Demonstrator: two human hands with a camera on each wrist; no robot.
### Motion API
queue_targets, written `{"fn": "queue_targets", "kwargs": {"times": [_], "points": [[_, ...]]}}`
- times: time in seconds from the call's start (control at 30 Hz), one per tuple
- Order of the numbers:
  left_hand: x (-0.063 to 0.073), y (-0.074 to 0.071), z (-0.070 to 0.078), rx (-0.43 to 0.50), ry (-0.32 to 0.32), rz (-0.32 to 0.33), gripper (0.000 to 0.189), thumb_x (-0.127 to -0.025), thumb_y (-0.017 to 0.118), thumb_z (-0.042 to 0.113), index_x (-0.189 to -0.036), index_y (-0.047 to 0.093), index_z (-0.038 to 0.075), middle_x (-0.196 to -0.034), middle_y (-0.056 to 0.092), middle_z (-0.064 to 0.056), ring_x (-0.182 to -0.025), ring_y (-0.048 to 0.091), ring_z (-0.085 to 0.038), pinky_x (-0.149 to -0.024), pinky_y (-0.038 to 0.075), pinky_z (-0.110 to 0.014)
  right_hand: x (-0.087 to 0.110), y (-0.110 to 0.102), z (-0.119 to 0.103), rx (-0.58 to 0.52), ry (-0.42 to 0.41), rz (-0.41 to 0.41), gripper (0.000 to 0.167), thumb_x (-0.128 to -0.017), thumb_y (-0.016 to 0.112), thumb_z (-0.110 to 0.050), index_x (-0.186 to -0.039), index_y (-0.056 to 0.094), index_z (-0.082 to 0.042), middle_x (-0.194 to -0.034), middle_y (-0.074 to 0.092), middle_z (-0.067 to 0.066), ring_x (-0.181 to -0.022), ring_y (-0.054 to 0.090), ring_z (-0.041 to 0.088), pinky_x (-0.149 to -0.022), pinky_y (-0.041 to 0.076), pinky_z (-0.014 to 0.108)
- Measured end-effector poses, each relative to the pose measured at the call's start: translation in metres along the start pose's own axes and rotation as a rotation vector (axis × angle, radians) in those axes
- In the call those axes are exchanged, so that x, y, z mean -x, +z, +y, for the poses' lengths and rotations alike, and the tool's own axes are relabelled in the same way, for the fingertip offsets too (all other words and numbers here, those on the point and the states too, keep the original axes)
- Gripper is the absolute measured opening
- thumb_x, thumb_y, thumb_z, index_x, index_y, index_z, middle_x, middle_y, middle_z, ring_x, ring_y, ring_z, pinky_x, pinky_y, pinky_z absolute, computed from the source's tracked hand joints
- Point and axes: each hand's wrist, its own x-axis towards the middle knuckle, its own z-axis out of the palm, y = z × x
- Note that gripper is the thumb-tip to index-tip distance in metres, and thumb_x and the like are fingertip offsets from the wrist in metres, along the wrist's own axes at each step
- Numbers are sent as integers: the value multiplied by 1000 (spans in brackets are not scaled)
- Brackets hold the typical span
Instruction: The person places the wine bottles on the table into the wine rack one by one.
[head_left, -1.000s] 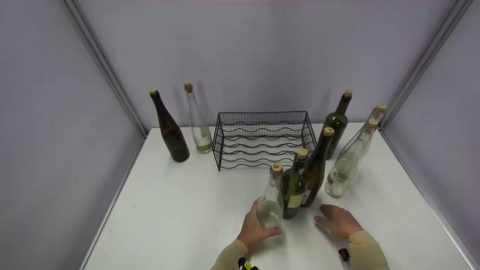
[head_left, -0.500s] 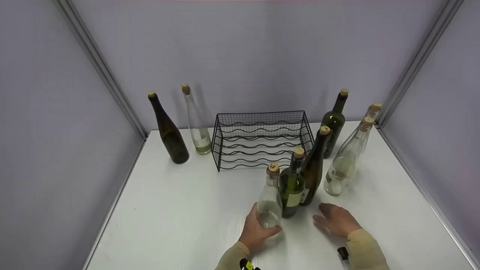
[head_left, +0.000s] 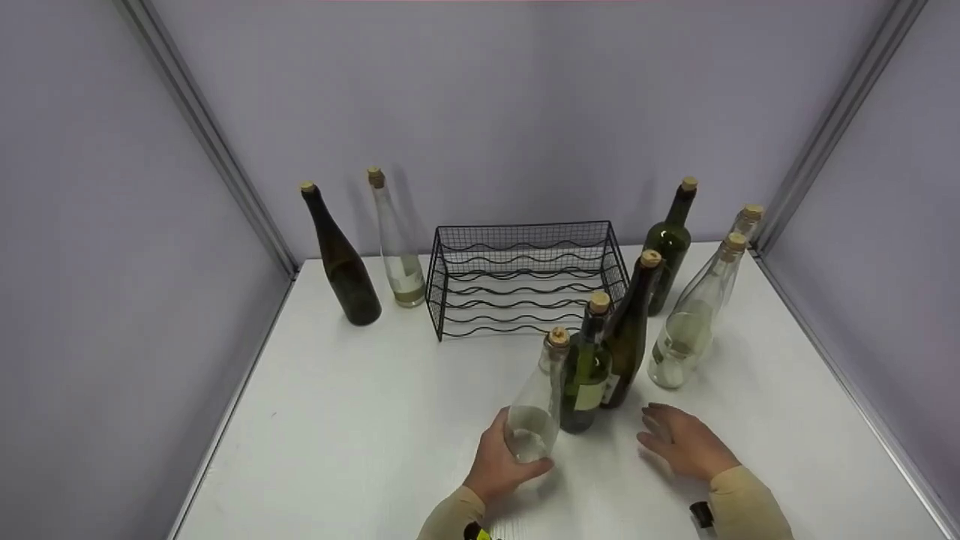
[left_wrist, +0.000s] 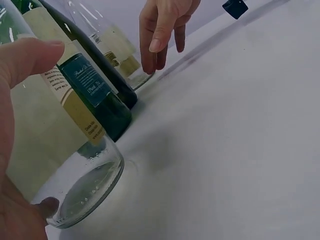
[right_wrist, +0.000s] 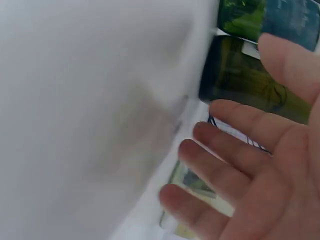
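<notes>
My left hand [head_left: 501, 459] grips a clear corked glass bottle [head_left: 535, 420] low on its body. Its base tilts toward me, and thumb and fingers wrap its sides in the left wrist view. Just right of it stands a green labelled wine bottle [head_left: 586, 379], then a dark brown bottle [head_left: 628, 345]. My right hand [head_left: 686, 441] hovers over the table to the right of these bottles, fingers extended and apart, holding nothing. In the right wrist view the brown bottle [right_wrist: 245, 75] is beyond its fingers.
A black wire wine rack [head_left: 525, 277] stands against the back wall. Left of it are a brown bottle [head_left: 345, 274] and a clear bottle [head_left: 401, 262]. A green bottle [head_left: 667, 244] and clear bottles [head_left: 684, 337] stand at the right.
The clear bottle in my left hand has tilted more, its base shifting left and toward me. My right hand has moved slightly right and its fingers have spread.
</notes>
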Motion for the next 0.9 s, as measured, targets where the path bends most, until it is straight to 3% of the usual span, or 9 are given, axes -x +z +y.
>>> {"fn": "queue_targets", "kwargs": {"times": [0.13,0.23,0.3,0.37,0.5,0.57,0.7,0.8,0.9], "points": [[4,-11,7,-63,68,6,73,-67,86,31,-129,48,20,-112,60,6,-101,60,-26,-85,50,-48,7,-15,-9,-8,-86,193,49,-93,61,-43,-127,61,-7,-123,63,10,-112,59,31,-87,48,47],[6,-18,15,-106,121,17,75,-66,87,38,-129,48,22,-111,60,7,-99,61,-22,-83,51,-47,14,-26,-27,-42,-172,339,35,-92,65,-35,-121,66,-15,-113,68,-2,-99,64,18,-71,51,35],[6,-20,22,-128,157,22,77,-65,87,40,-128,49,22,-112,60,7,-99,61,-19,-82,51,-45,18,-31,-42,-110,-244,398,28,-91,68,-25,-119,67,-19,-109,68,-7,-96,65,12,-71,51,28],[5,-21,29,-130,202,23,77,-64,88,39,-128,49,21,-112,60,7,-99,61,-16,-82,52,-43,21,-33,-58,-201,-334,426,32,-89,70,-13,-120,66,-18,-109,68,-6,-97,65,11,-75,51,23],[4,-18,40,-120,288,17,79,-61,90,34,-128,50,19,-111,61,6,-97,61,-14,-80,53,-37,24,-31,-86,-421,-571,422,48,-81,66,13,-126,59,-2,-110,67,12,-100,64,19,-84,50,23],[4,-17,45,-114,315,11,80,-60,90,33,-128,50,19,-112,61,5,-98,60,-13,-79,53,-35,24,-30,-99,-538,-676,415,50,-79,64,18,-128,54,8,-113,64,18,-103,63,21,-86,51,25],[4,-17,49,-132,341,3,81,-59,91,35,-127,49,21,-115,60,7,-101,59,-12,-82,52,-33,23,-35,-123,-716,-797,382,49,-89,63,5,-132,42,16,-122,58,24,-113,59,21,-89,50,28],[2,-20,49,-159,356,1,80,-59,91,36,-127,49,23,-117,60,8,-103,59,-11,-84,51,-33,19,-38,-140,-780,-857,324,53,-94,61,-6,-135,37,17,-126,53,29,-118,56,25,-92,49,30],[1,-23,47,-182,361,3,79,-60,90,36,-126,49,23,-117,60,9,-103,59,-11,-84,51,-33,16,-38,-154,-819,-897,264,52,-95,59,-7,-135,34,17,-125,53,30,-118,56,28,-92,49,33]]}}
